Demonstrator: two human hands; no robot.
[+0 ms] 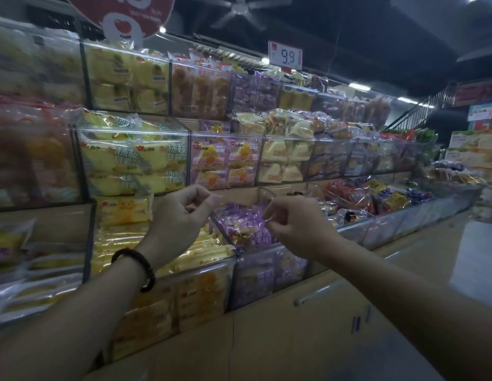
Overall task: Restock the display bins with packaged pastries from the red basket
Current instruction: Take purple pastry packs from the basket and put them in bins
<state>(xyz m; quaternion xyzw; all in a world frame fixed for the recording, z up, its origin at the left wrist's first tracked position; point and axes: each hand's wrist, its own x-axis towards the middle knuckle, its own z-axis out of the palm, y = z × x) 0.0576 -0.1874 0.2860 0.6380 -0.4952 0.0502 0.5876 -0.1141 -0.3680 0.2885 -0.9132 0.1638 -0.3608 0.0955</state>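
Observation:
A purple pastry packet (240, 220) hangs over the clear bin of purple packets (256, 273) on the lowest tier. My left hand (181, 213), with a dark bead bracelet on its wrist, pinches the packet's clear left edge between thumb and curled fingers. Across from it, my right hand (291, 220) pinches the packet's right edge. The packet sits just above the other purple packets in that bin. No red basket is in view.
To the left is a bin of yellow packets (162, 251). Upper tiers hold clear bins of yellow (134, 160), purple-orange (225, 160) and pale packets (283, 160). A 9.9 price sign (285, 56) stands on top. Wooden cabinet doors (308, 325) lie below.

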